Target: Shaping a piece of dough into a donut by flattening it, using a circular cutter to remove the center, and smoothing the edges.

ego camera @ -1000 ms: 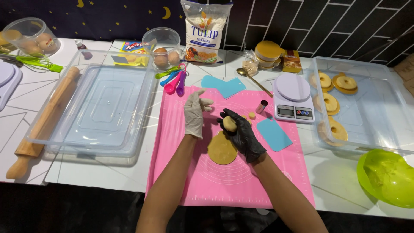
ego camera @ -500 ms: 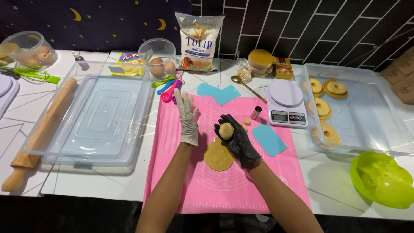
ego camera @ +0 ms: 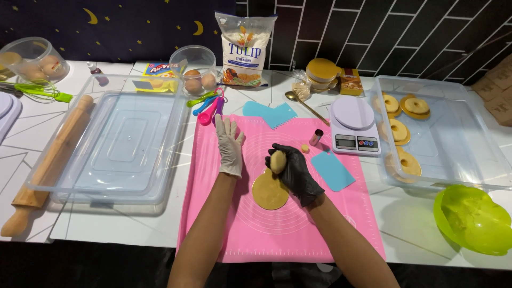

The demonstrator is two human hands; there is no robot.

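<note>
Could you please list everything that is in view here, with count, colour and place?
dough ball: one, tan, in the right hand
dough disc: one, tan, flat on the mat under the right hand
baking mat: one, pink, table centre
scrapers: two, blue, on the mat, right and top edge
kitchen scale: one, white, right of the mat
clear tray: one, right, holding several shaped pastries
clear tub with lid: one, left of the mat
rolling pin: one, wooden, far left
green bowl: one, lower right
flour bag: one, white, back centre
egg bowl: one, clear, back
left hand: white glove, open, flat on the mat
right hand: black glove, gripping the ball
</note>
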